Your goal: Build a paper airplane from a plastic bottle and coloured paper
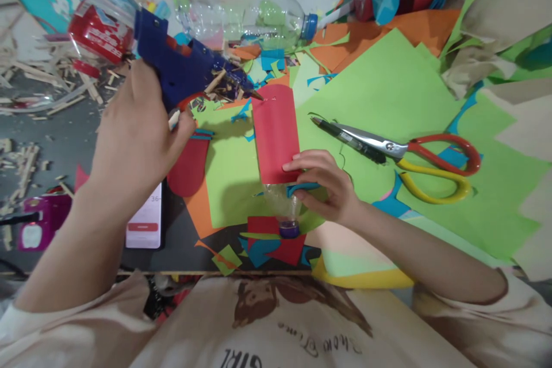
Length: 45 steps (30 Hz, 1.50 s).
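1. Head view: green sheet (371, 86), toward 2 o'clock.
2. Red-wrapped bottle (278, 132), central: long axis nearly 12-to-6, capped neck (279, 200) pointing to 6. Right hand (338, 192) grips its 4 o'clock side.
3. Glue gun (181, 66), 10 o'clock, grasped by left hand (133, 118); nozzle (257, 94) points to 4, at the bottle's 12 o'clock end.
4. Scissors (401, 149), 3 o'clock.
5. Pen (347, 139), alongside them.

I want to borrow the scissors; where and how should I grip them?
Probably by the red and yellow handle loops, coming from the wearer's right: the scissors lie flat, loops on that side, blades pointing left with a black pen close along them.
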{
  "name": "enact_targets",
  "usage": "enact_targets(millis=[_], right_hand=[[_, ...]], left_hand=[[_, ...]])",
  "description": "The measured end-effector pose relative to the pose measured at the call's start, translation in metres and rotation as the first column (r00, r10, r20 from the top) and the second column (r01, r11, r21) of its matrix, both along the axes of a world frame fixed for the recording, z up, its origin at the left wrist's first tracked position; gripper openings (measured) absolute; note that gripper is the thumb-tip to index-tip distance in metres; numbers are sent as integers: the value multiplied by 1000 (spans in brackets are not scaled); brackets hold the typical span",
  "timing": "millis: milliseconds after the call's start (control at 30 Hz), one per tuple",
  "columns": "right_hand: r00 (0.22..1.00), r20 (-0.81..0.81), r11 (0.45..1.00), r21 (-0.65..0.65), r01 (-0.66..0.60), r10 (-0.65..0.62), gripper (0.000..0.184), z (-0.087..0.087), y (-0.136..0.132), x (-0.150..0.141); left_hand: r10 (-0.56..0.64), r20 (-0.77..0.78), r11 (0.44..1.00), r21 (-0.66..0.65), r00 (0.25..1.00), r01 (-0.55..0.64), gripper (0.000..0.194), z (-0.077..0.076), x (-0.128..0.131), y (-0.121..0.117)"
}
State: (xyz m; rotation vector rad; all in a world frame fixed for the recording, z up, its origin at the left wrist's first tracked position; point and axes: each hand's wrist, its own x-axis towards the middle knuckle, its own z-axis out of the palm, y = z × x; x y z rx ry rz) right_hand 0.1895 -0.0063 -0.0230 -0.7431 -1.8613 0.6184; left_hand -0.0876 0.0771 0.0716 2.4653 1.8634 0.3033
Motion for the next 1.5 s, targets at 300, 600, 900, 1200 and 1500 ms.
enact_targets(millis=[300, 600, 900, 1200, 1500], right_hand=[[1000, 15, 1000, -3, -4, 4, 11, 2, -1, -2], [999, -38, 1000, -4, -10, 10, 11, 2, -2, -6], [1000, -12, 1000, -1, -11, 11, 12, 1, 0, -1], [999, -48, 1000, -5, -16, 15, 12, -1, 0, -3], [999, -33, 1000, -11, -17, 16, 9, 0, -1, -5]], left_hand=[[-56, -13, 998, -43, 998, 55, 78, -2, 22, 6], [-128, -2, 991, 43, 992, 128, 61, -1, 18, 5], [16, -39, 1000, -4, 999, -16, 78, 6, 14, -5], [-46, -6, 999, 29, 999, 46, 65, 0, 17, -2], [-84, 26, 996, -11, 996, 84, 57, 2, 27, -3]])
